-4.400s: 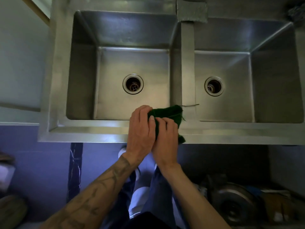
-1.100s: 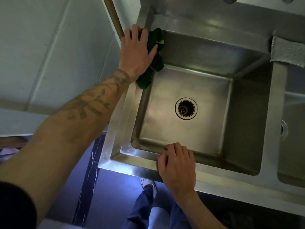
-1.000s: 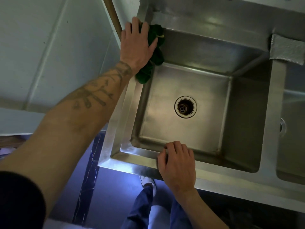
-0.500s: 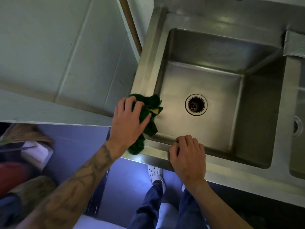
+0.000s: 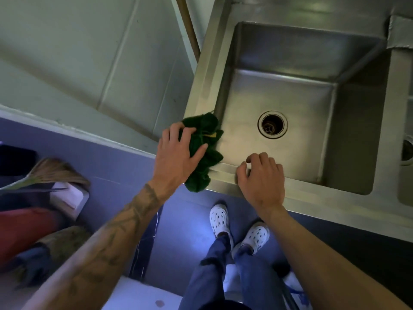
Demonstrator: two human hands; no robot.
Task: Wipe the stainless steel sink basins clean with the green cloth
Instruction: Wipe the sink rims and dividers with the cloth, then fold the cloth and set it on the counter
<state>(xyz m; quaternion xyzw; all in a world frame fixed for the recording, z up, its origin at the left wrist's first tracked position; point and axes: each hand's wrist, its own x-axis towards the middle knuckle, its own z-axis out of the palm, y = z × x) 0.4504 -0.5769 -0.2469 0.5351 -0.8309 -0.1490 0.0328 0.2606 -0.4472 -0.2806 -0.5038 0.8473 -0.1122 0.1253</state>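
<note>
Two hands are at the near edge of the stainless steel sink [image 5: 324,195]. Left hand [image 5: 177,156]: lies flat on top of the green cloth [image 5: 204,153], fingers [image 5: 166,137] spread, thumb stretched across the fabric, pressing it down. Cloth: bunched, on the near-left corner of the sink rim. One part overhangs the outer near edge, another reaches over the inner edge into the basin [image 5: 290,97]. Right hand [image 5: 262,180]: rests on the near rim just beside the cloth, apart from it. Its fingers are loosely bent and close together, tips over the basin's inner edge, holding nothing. Drain [image 5: 272,124]: mid-floor of the basin. Second basin [image 5: 407,189]: a sliver at the right edge. Below the rim, two white perforated shoes [image 5: 220,218] stand on the floor.
</note>
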